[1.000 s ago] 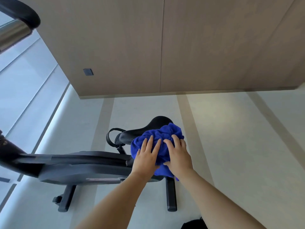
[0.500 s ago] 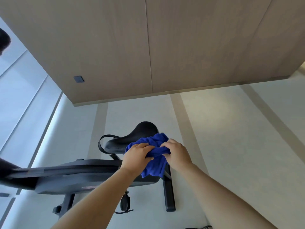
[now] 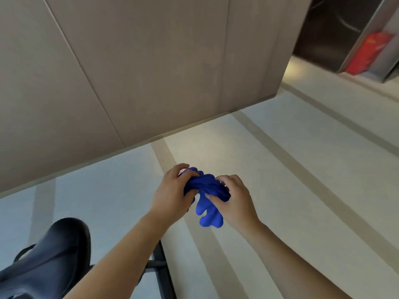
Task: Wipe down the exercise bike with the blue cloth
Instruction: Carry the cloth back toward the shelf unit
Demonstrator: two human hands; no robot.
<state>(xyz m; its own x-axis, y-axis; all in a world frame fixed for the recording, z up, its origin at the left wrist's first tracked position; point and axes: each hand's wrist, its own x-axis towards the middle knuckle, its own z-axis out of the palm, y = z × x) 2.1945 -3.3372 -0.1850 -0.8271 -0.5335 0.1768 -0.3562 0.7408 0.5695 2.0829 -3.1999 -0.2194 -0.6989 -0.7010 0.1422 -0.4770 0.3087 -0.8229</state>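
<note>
The blue cloth [image 3: 207, 197] is bunched and twisted between both hands, held in the air over the floor, with a loose end hanging down. My left hand [image 3: 172, 195] grips its left end and my right hand [image 3: 235, 201] grips its right end. The black saddle of the exercise bike [image 3: 54, 255] shows at the bottom left, below and to the left of my hands, apart from the cloth. A black rear leg of the bike [image 3: 159, 266] shows under my left forearm. The rest of the bike is out of view.
A wall of wooden panels [image 3: 140, 72] stands ahead. The pale floor [image 3: 291, 169] with tan stripes spreads to the right. At the top right a dark opening holds a red bag [image 3: 371, 52].
The cloth came off the saddle and both hands bunched it up in the air. The view swung right, so the bike slid to the bottom left.
</note>
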